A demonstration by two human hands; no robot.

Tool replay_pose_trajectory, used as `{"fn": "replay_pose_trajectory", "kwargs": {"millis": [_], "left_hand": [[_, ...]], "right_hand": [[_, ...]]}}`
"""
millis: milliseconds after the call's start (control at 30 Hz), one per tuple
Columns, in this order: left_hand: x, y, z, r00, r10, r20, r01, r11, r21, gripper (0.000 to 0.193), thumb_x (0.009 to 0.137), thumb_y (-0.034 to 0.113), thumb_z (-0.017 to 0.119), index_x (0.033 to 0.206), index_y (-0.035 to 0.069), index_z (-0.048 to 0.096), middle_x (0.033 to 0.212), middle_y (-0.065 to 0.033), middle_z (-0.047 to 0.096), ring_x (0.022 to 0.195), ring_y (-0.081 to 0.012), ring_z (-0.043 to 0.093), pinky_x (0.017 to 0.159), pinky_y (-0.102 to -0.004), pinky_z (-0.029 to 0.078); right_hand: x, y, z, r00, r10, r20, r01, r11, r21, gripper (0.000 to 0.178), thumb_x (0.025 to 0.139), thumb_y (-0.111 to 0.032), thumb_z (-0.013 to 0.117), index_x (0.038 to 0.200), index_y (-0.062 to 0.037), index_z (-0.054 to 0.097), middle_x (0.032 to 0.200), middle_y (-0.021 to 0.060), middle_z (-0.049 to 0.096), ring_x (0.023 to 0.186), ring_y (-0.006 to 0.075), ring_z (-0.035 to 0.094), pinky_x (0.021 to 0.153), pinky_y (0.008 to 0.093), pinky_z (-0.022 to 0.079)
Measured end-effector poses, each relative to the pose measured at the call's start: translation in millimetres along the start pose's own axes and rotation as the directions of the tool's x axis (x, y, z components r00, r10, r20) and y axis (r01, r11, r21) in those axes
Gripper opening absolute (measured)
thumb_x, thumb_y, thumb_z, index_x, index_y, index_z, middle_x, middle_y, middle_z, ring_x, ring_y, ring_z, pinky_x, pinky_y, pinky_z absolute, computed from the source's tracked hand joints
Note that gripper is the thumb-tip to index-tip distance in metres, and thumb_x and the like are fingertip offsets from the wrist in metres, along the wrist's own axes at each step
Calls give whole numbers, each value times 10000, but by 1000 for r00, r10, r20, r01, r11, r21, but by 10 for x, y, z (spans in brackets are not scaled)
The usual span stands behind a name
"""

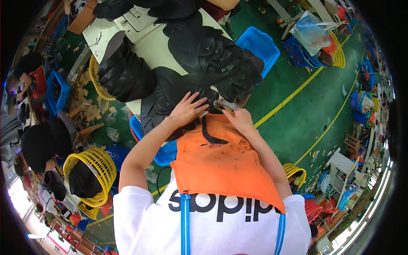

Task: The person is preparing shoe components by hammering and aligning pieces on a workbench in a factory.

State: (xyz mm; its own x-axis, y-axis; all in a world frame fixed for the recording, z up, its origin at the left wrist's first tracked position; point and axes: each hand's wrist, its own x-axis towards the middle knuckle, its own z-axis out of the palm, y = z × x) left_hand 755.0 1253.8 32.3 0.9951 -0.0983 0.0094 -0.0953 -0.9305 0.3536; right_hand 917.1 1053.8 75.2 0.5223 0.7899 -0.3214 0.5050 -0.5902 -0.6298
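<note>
At the workbench edge, trimming black sole pieces.
Left hand (185,109) spread flat on a black piece (170,91); right hand (240,119) clenched around a tool (225,105); trimmed strip (208,134) hanging, stacks (125,72) remaining.

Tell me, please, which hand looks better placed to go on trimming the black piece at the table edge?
The right hand, probably: it grips a small tool against the black piece, while the left hand lies flat on the piece, fingers spread, pinning it down.
</note>
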Motion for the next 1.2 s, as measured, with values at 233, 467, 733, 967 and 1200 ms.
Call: {"fn": "replay_pose_trajectory", "kwargs": {"millis": [233,467,733,967,1200], "left_hand": [[85,78,5,997,-12,70,9,999,50,407,882,280,541,1284,213,544,1416,15,421,1312,-283,358,1106,-489,242],[89,70,106,1000,-9,26,10,999,-32,392,879,241,527,1263,173,565,1413,-4,429,1335,-219,350,1122,-475,214],[114,41,130,1000,12,-9,-13,995,-95,360,868,227,536,1214,150,598,1391,-28,460,1318,-241,381,1122,-477,217],[92,71,109,1000,-5,-5,5,999,-51,363,858,243,552,1203,144,601,1381,-30,470,1316,-239,386,1121,-495,207],[-451,31,-635,828,-554,-81,560,817,138,728,622,252,802,1263,115,483,1361,-129,416,1284,-372,352,1047,-528,284]], "right_hand": [[23,-15,77,996,-76,43,85,961,-262,307,885,-340,557,971,-45,558,658,157,632,629,347,633,558,444,498],[78,36,81,990,-120,68,138,907,-398,291,855,-328,592,896,-50,513,607,141,609,583,338,628,517,429,501],[642,29,-345,845,-331,420,522,682,-513,270,831,-342,605,800,-87,521,590,107,608,578,296,645,518,404,524],[696,-136,-368,819,-287,497,535,692,-484,279,851,-329,583,836,-54,535,629,123,636,610,310,657,530,416,519],[385,15,-187,930,-212,302,341,806,-484,287,851,-292,607,877,-29,493,624,136,622,633,326,650,560,426,512]]}}
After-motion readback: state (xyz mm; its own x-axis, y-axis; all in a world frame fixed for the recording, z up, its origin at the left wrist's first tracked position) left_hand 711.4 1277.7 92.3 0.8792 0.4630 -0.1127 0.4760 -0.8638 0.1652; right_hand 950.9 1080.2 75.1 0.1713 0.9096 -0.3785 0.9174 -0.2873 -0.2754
